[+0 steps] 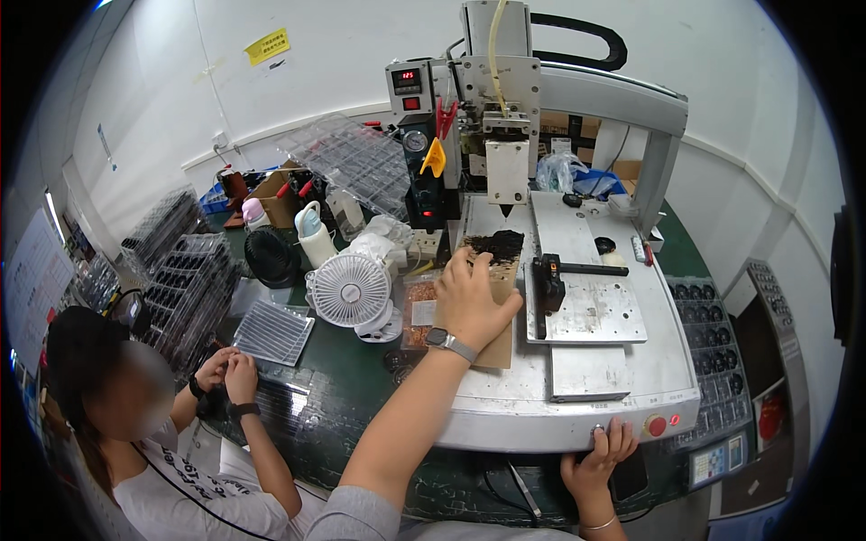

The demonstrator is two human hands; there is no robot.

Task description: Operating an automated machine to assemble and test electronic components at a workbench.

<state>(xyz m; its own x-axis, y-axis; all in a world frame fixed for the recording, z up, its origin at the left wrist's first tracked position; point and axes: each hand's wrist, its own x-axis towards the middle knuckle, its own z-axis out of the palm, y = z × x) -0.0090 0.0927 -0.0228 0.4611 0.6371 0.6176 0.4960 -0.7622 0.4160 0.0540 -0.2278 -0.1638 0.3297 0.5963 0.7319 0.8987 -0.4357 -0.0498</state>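
Note:
My left hand (474,305) lies over a brown cardboard piece (494,354) on the white bench machine (505,417). Its fingers are spread and the thumb points right. Black smears (496,245) cover the cardboard's far end, just below the dispensing nozzle (507,210). My right hand (597,458) rests at the machine's front edge beside a small button, fingers stretched out, left of a red knob (655,425). Right of my left hand, a black fixture (548,284) with a bar is mounted on a metal plate (595,311).
To the left stand a white fan (352,290), a bag of copper-coloured parts (419,307) and stacked trays (185,279). A co-worker (171,451) sits there, hands together. Trays of round black parts (708,343) lie right of the machine. Tweezers (523,490) lie near the front edge.

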